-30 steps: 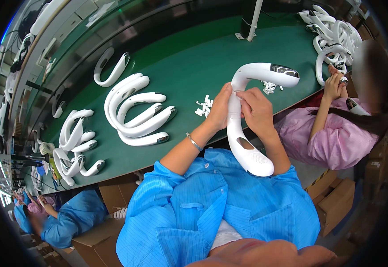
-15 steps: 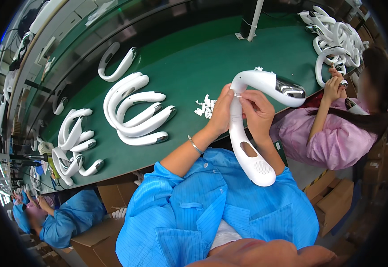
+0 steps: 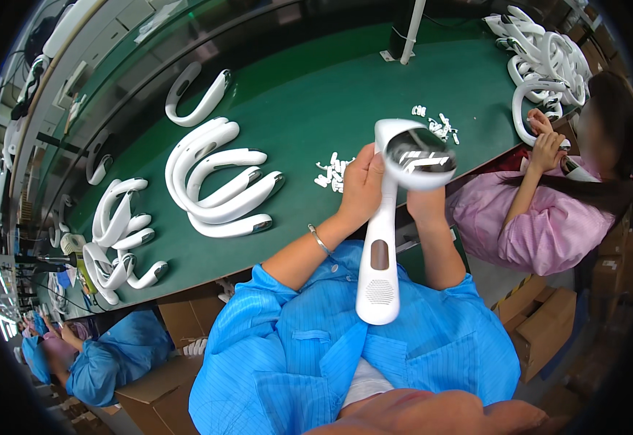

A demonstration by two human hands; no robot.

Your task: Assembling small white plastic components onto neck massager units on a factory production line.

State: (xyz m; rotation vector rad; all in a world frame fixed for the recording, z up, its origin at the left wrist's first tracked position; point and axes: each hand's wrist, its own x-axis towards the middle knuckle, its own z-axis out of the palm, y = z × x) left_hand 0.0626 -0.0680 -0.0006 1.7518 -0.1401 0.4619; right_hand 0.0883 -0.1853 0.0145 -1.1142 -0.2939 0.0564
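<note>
A white U-shaped neckband device (image 3: 384, 225) is held up in front of my chest. Its lower arm, with a brown oval recess and a dotted patch of small holes, hangs toward me. The other end, with a shiny dark mirror-like panel, swings toward the right and looks slightly blurred. My left hand (image 3: 362, 187) is closed around the device near its bend. My right hand (image 3: 427, 206) is against the device's far end, its fingers hidden behind that end. Small white plastic pieces (image 3: 333, 172) lie on the green table beside my left hand, and more white pieces (image 3: 443, 128) lie beyond the device.
Several similar white neckbands (image 3: 218, 181) lie on the green table (image 3: 316, 94) to the left, with a large heap (image 3: 548, 54) at the far right. A co-worker in a pink sleeve (image 3: 505, 225) sits at the right. A dark post (image 3: 406, 29) stands at the table's back.
The device has turned: its shiny end has swung left and toward me, and its lower arm has moved left. My right-hand fingers, pinching at the device before, are now hidden behind it.
</note>
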